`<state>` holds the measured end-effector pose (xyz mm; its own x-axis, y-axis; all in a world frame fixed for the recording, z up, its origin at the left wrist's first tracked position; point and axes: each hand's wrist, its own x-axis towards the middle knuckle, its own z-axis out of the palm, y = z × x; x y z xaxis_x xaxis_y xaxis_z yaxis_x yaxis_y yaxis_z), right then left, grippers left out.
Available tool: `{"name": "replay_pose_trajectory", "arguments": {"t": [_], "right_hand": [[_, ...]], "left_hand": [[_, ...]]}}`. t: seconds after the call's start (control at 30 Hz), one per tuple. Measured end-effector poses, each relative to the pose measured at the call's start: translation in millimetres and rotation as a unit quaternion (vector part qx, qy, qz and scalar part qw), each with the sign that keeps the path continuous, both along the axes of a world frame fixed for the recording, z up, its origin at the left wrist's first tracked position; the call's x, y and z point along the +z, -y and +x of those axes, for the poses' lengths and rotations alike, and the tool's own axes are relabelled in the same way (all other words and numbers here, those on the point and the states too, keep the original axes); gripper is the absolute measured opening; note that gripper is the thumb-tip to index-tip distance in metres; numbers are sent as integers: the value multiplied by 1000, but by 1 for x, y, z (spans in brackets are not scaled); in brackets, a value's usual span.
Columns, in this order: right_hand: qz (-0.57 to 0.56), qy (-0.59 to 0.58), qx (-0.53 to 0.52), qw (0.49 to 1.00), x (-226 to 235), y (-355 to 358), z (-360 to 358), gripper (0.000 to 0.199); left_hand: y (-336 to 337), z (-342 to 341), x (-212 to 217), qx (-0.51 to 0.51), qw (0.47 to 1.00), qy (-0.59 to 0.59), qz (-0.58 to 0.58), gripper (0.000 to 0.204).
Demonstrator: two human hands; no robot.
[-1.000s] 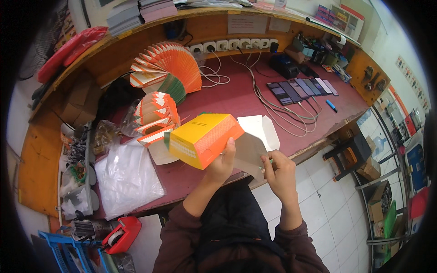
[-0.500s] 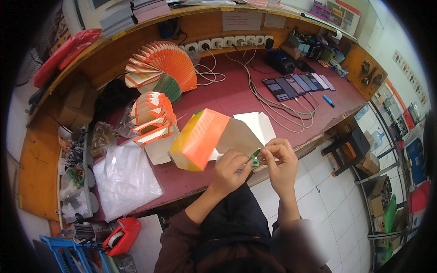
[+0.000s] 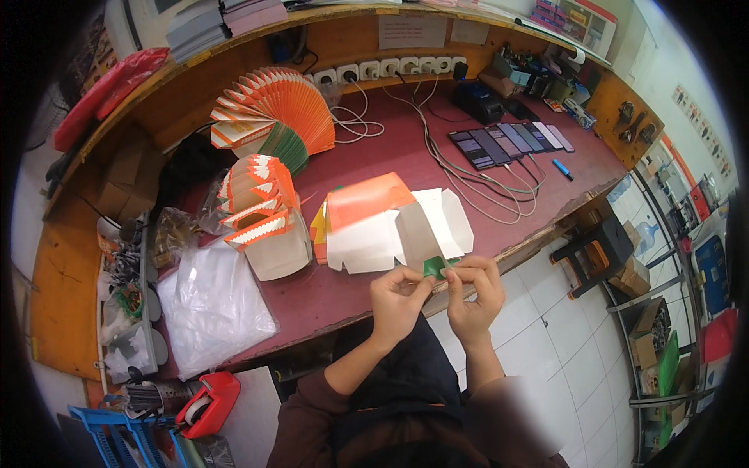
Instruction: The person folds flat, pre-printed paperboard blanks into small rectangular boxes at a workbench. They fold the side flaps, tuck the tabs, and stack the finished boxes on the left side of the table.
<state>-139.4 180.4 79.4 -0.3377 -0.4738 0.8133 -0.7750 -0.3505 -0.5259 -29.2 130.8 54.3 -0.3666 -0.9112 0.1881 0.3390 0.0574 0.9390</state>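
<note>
Left hand [image 3: 396,303], right hand [image 3: 474,303]: fingers closed, green end flap [image 3: 434,267] of orange-and-white carton [image 3: 370,200] pinched between. Carton: laid on red desk [image 3: 382,160], just beyond the hands. Front edge [image 3: 521,247]: overlapped by both. Room: left ahead, short of pale cables [image 3: 438,148].

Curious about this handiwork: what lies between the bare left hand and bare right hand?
In the head view, a small green piece, at the near end of a grey cardboard panel, lies between the left hand and right hand; both pinch it.
</note>
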Motion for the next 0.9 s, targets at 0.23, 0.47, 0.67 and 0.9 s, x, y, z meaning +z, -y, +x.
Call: {"name": "replay_pose_trajectory", "arguments": {"t": [0.23, 0.47, 0.67, 0.9], "right_hand": [[29, 141, 57, 988, -7, -11, 15, 8], [11, 217, 75, 973, -7, -14, 32, 4], [93, -120, 41, 988, -7, -14, 20, 30], [-6, -96, 129, 987, -16, 6, 2, 51]], "left_hand": [[-22, 15, 2, -54, 997, -53, 22, 21], [-14, 23, 3, -92, 992, -62, 61, 24], [-12, 21, 10, -82, 966, -175, 172, 23], [3, 41, 30, -135, 929, -297, 176, 25]]}}
